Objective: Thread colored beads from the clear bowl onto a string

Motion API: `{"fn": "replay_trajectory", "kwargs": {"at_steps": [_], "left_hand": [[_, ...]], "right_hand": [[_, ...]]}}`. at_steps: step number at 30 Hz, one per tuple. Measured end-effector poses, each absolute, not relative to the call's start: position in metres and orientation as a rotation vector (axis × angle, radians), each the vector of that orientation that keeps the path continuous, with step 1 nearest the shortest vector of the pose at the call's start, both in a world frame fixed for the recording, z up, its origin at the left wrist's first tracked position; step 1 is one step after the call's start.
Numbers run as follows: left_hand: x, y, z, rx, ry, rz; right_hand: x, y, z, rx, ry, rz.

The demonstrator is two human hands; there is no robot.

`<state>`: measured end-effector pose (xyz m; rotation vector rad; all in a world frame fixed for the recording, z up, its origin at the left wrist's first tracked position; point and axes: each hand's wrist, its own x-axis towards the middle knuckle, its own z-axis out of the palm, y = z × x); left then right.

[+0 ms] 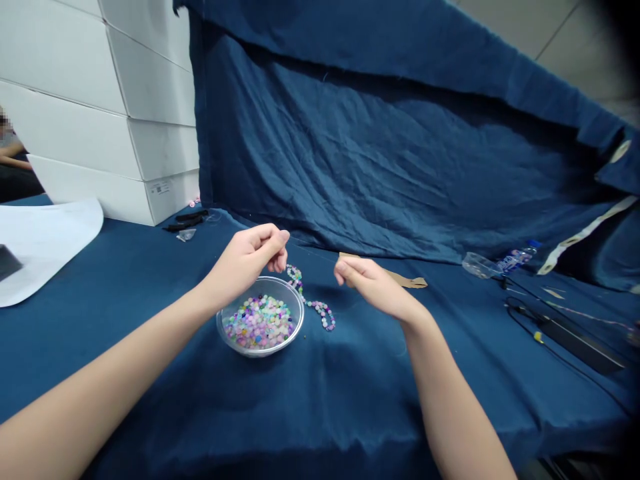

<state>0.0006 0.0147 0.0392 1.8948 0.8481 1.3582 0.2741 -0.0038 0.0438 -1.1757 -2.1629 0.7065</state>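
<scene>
My left hand (253, 253) is raised above the far-left rim of a clear plastic bowl (301, 319), thumb and fingertips pinched together. A thin clear thread (314, 251) runs faintly from it towards my right hand (367, 283), whose fingers are also closed in a pinch. The exact ends of the thread at the fingertips are too fine to make out. Many small round beads (260, 322) in pink, purple, green and blue lie in the bowl. Beside it, a strung strand of similar beads (324, 312) curves over the blue cloth.
White boxes (165, 153) are stacked at the back left, with black-handled tools (187, 220) before them. Brown paper (413, 281) lies behind my right hand. At right are a bottle (517, 257), a clear container (480, 265) and a black device (580, 343) with cables. A person (11, 150) sits far left.
</scene>
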Motion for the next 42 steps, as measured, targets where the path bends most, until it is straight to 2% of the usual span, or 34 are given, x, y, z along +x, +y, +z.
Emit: {"fn": "replay_trajectory", "kwargs": {"at_steps": [7,10,14,21,28,31,37,42], "left_hand": [[-0.001,0.02,0.033,1.813,0.92,1.454],[0.002,0.015,0.031,1.954,0.949,1.433],[0.009,0.005,0.027,2.206,0.857,1.232],[0.014,0.003,0.024,1.875,0.535,0.82],[-0.007,0.007,0.055,1.242,0.399,1.323],[-0.026,0.014,0.072,1.061,0.472,1.539],[-0.06,0.032,0.082,0.792,0.004,1.639],[-0.079,0.039,0.085,0.775,-0.003,1.718]], "right_hand": [[0.302,-0.001,0.047,-1.404,-2.103,0.677],[0.302,-0.004,0.049,-1.46,-2.143,0.684],[0.283,-0.016,0.053,-1.274,-2.187,0.694],[0.26,-0.027,0.048,-1.032,-2.109,0.814],[0.319,-0.027,0.049,-1.334,-2.223,1.076],[0.364,-0.044,0.037,-1.537,-2.107,0.994],[0.452,-0.103,0.016,-1.883,-1.698,0.951],[0.513,-0.131,0.002,-1.92,-1.263,0.539]]}}
